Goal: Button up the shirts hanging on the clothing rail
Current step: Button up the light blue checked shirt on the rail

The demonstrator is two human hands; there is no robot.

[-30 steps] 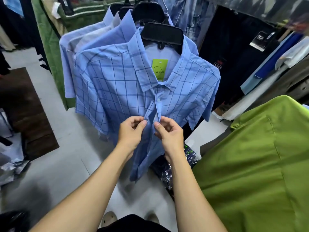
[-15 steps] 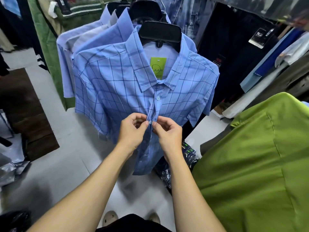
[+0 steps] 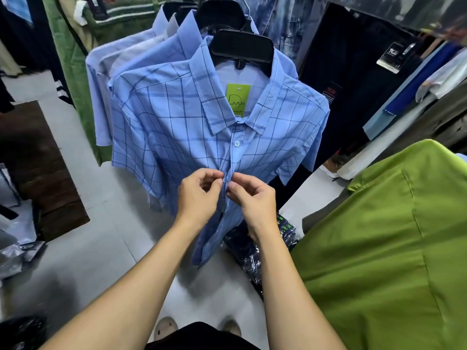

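Observation:
A light blue checked short-sleeved shirt [image 3: 177, 132] hangs at the front of the rail on a black hanger [image 3: 241, 48], with a green tag [image 3: 237, 98] inside the collar. One white button [image 3: 237, 143] below the collar is fastened. My left hand [image 3: 199, 195] pinches the left edge of the placket just below it. My right hand [image 3: 254, 197] pinches the right edge, fingertips almost touching the left hand's. The shirt front hangs loose below my hands. Several plain pale blue shirts [image 3: 131, 54] hang behind it.
A green shirt [image 3: 379, 243] hangs close on my right. Dark garments [image 3: 353, 79] and denim [image 3: 280, 18] hang behind the rail. Plastic-wrapped dark packs [image 3: 250, 251] lie on the grey floor below the shirt. A brown mat [image 3: 35, 168] and plastic bags [image 3: 15, 238] are at the left.
Both hands have stayed at the same spot on the placket and drawn closer together, fingertips working the two edges. The shirt has shifted slightly.

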